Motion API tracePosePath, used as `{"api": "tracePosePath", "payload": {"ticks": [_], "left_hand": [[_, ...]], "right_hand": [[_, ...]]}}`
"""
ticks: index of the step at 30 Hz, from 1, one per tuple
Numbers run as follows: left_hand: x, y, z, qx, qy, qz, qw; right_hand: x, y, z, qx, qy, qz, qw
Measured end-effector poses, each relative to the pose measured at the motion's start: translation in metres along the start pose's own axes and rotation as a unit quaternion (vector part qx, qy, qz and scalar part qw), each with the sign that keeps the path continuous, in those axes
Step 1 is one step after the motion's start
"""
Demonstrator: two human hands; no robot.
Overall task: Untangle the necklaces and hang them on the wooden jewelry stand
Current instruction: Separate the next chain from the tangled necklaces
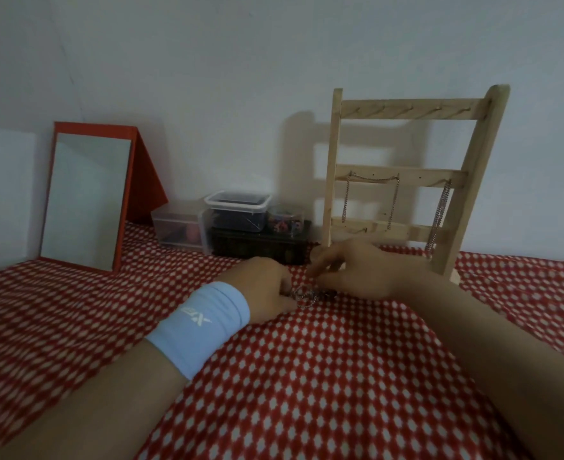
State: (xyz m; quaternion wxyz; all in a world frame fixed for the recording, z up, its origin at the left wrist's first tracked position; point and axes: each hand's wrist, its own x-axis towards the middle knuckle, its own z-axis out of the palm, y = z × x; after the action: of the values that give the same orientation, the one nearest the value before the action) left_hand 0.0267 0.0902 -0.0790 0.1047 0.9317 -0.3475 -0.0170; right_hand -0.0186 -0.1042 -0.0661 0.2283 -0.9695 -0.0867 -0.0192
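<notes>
A: Working a small knot of chain, both hands low on the red-and-white cloth (323,376). We note the tangled necklaces (304,296) lying in a silvery clump on the cloth, between the two hands and touching both.

B: Hand states? We read the left hand (267,287), the one with the pale blue wristband (201,327), as pinching the left edge of the clump with its fingertips. The right hand (356,270) curls over the clump's far side, fingers bent as if nipping a strand; the exact strand is too small and blurred for us to tell.

A: Agreed. Risks from here, in our judgement: pulling the two hands apart too hard would tighten the knot rather than open it, since fine links cinch under tension. A link could also snag in the cloth.

B: We add the stand. The wooden jewelry stand (403,174) leans just behind the right hand, with one hung chain (366,200) draped across two middle-rail pegs and a second hung chain (439,220) dangling at the right. A raised right hand or elbow could brush that dangling chain off or nudge the stand.

A: Position note: the clump sits near the stand's foot, in front of it and apart. The boxes (240,217) and mirror (85,200) lie well left, out of the way.
</notes>
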Motion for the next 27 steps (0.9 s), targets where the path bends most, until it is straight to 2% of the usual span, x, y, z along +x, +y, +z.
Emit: {"api": "tracePosePath", "payload": {"ticks": [3, 5, 7, 8, 10, 12, 15, 18, 22, 23, 25, 27], "left_hand": [[0.001, -0.007, 0.004, -0.024, 0.032, 0.016, 0.999], [0.004, -0.013, 0.005, -0.050, 0.040, 0.010, 0.998], [0.006, -0.015, 0.005, -0.127, 0.036, -0.023, 0.991], [0.008, -0.015, 0.004, -0.202, 0.032, -0.043, 0.978], [0.009, -0.012, 0.001, -0.360, 0.024, -0.073, 0.930], [0.008, -0.011, -0.002, -0.436, 0.045, -0.089, 0.895], [0.006, -0.012, -0.010, -0.431, 0.107, -0.077, 0.893], [0.000, -0.012, -0.020, -0.362, 0.128, -0.047, 0.922], [-0.003, -0.014, -0.024, -0.342, 0.102, -0.015, 0.934], [-0.003, -0.015, -0.024, -0.339, 0.093, -0.009, 0.936], [-0.003, -0.018, -0.024, -0.344, 0.070, -0.001, 0.936], [-0.002, -0.023, -0.021, -0.352, 0.056, 0.000, 0.934]], "right_hand": [[0.001, -0.003, 0.015, -0.038, -0.028, -0.010, 0.999], [0.002, -0.002, 0.019, -0.045, -0.001, -0.017, 0.999], [0.002, -0.001, 0.018, -0.019, 0.021, -0.012, 1.000], [0.002, -0.001, 0.016, 0.001, 0.018, -0.004, 1.000], [0.001, 0.001, 0.010, 0.062, 0.009, 0.012, 0.998], [-0.002, 0.000, 0.003, 0.151, 0.013, 0.030, 0.988], [-0.007, 0.001, -0.006, 0.257, 0.011, 0.053, 0.965], [-0.008, 0.003, -0.007, 0.304, -0.039, 0.068, 0.949], [-0.002, 0.001, -0.002, 0.471, -0.063, 0.089, 0.875], [-0.002, 0.001, -0.001, 0.488, -0.062, 0.086, 0.867], [-0.005, 0.001, -0.001, 0.484, -0.066, 0.075, 0.869], [-0.007, 0.004, -0.002, 0.452, -0.070, 0.063, 0.887]]}}
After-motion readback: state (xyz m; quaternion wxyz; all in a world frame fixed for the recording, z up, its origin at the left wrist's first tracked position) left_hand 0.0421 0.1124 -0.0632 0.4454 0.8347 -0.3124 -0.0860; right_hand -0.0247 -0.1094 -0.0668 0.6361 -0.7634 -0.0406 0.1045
